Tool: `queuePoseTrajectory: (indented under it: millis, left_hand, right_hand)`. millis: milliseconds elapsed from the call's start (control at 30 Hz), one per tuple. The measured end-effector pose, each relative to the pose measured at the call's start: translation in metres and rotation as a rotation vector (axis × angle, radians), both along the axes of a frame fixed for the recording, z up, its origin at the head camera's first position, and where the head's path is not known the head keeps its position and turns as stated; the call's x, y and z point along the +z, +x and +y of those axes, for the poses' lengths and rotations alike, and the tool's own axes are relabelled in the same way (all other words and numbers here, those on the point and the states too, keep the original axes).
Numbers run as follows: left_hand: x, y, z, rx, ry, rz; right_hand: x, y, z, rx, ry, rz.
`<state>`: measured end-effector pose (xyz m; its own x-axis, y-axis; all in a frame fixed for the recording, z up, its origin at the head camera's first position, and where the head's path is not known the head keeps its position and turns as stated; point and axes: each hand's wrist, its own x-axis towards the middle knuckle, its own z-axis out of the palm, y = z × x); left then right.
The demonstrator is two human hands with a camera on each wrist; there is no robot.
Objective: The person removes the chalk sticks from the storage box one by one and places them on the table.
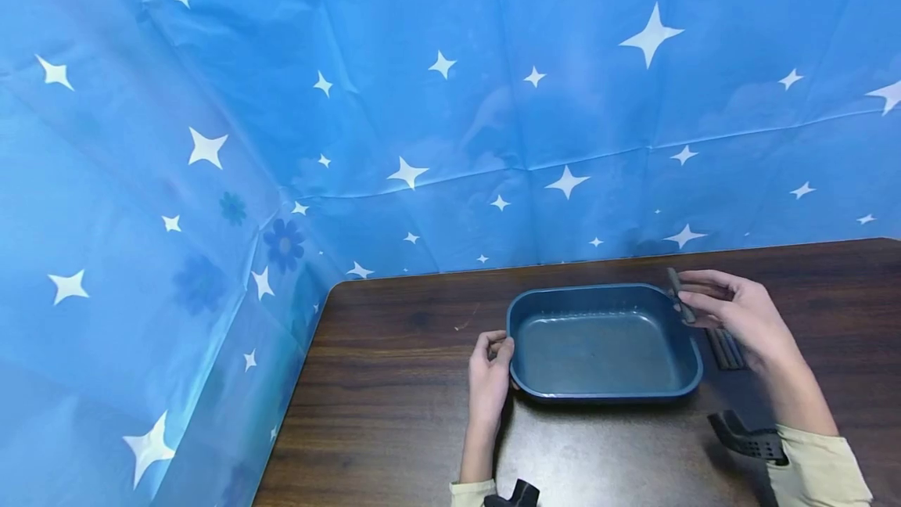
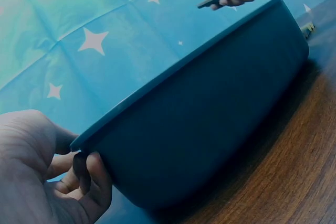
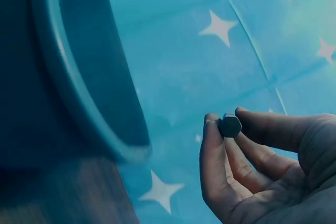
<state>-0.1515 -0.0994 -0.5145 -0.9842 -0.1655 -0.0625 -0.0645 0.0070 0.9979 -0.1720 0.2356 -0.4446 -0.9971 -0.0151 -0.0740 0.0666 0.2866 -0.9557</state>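
A blue-grey rectangular basin (image 1: 598, 396) with rounded corners stands on the table, nothing inside it. My left hand (image 1: 490, 370) grips its left end, thumb over the rim and fingers curled below, as the left wrist view shows. A small dark patch or piece between those fingers (image 2: 97, 174) is too unclear to name. At the far right corner of the basin, my right hand (image 1: 735, 315) pinches a short dark grey stick (image 1: 680, 296) between thumb and fingertips. The right wrist view looks at the stick's six-sided end (image 3: 231, 125), apart from the rim.
Several similar dark sticks (image 1: 725, 349) lie side by side on the wooden table (image 1: 380, 390), right of the basin and partly behind my right hand. A blue star-patterned sheet (image 1: 450, 124) hangs along the table's back and left edges. Dark straps (image 1: 749, 438) sit by both wrists.
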Motion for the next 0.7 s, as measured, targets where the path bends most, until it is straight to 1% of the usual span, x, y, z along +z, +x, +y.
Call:
queuePoseTrajectory:
  millis: [233,333,400,467,600,700]
  left_hand:
    - [-0.003,0.002,-0.002,0.001,0.008,-0.013]
    - [-0.004,0.002,-0.003,-0.005,0.011,-0.017]
    - [-0.004,0.004,-0.003,-0.005,0.013,-0.014]
    - [-0.005,0.004,-0.003,-0.003,0.011,-0.007]
    - [-0.007,0.004,-0.004,0.003,0.003,0.002]
    - [-0.008,0.004,-0.004,0.005,0.0,0.004]
  right_hand:
    - [-0.008,0.007,0.018,-0.058,-0.001,0.003]
    - [-0.013,0.011,0.025,-0.085,0.025,0.004]
    - [-0.017,0.013,0.03,-0.101,0.082,0.009]
    - [-0.019,0.016,0.035,-0.119,0.171,0.01]
    - [-0.026,0.021,0.044,-0.151,0.382,0.017]
    - [-0.031,0.024,0.05,-0.181,0.481,0.016]
